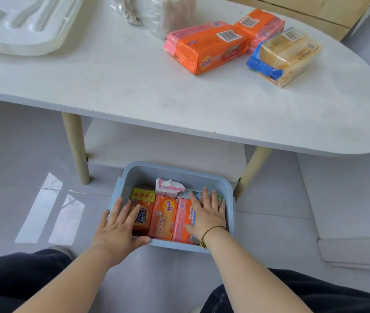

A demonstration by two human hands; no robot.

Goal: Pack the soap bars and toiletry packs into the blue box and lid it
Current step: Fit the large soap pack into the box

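Note:
The blue box [175, 171] stands on the floor under the table's front edge, without a lid. Inside stand a yellow-orange soap bar [142, 207], an orange soap bar [163, 219], a pink bar [180, 222] and a small pink-white pack [168, 187]. My left hand [120, 227] lies over the box's near-left corner, fingers spread, thumb on the front rim. My right hand [207, 214] presses flat on packs at the box's right side, hiding most of them. On the table lie two orange soap packs [209, 50] [258, 26] and a yellow soap pack [285, 56].
The white table [134, 86] has a lower shelf and pale wooden legs [76, 150] either side of the box. A white moulded tray [21, 21] sits at its back left, clear plastic bags [157, 12] at the back middle. A cardboard box [304, 10] stands behind.

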